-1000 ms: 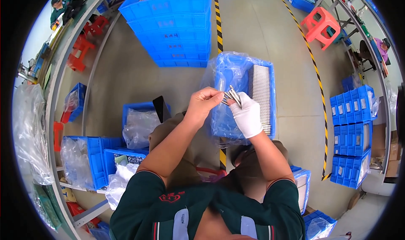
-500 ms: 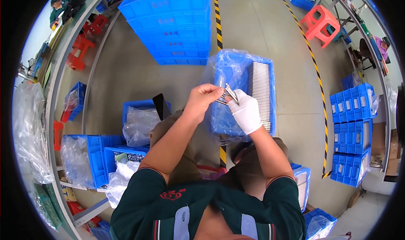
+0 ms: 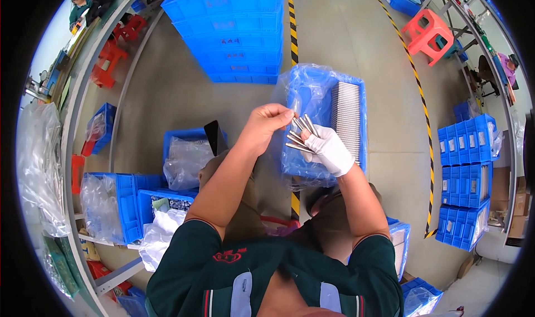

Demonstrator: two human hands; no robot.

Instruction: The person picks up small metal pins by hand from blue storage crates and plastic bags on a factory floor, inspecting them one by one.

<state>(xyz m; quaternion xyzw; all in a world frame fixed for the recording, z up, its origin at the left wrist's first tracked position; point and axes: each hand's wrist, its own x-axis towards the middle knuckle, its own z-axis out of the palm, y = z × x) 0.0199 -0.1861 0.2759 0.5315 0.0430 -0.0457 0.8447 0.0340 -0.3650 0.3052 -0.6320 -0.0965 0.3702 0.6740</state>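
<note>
Several slim metal rods (image 3: 307, 126) fan out from my white-gloved right hand (image 3: 330, 151), curled closed around them above the blue plastic crate (image 3: 363, 116). My bare left hand (image 3: 268, 126) is bent inward beside it, thumb and forefinger pinched together near the rods' tips; I cannot tell whether they grip one.

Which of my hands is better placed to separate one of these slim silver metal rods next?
Your left, most likely. The bare left hand has its grip close beside the upper ends of the fanned rods, while the white-gloved right hand is occupied holding the bunch.
</note>
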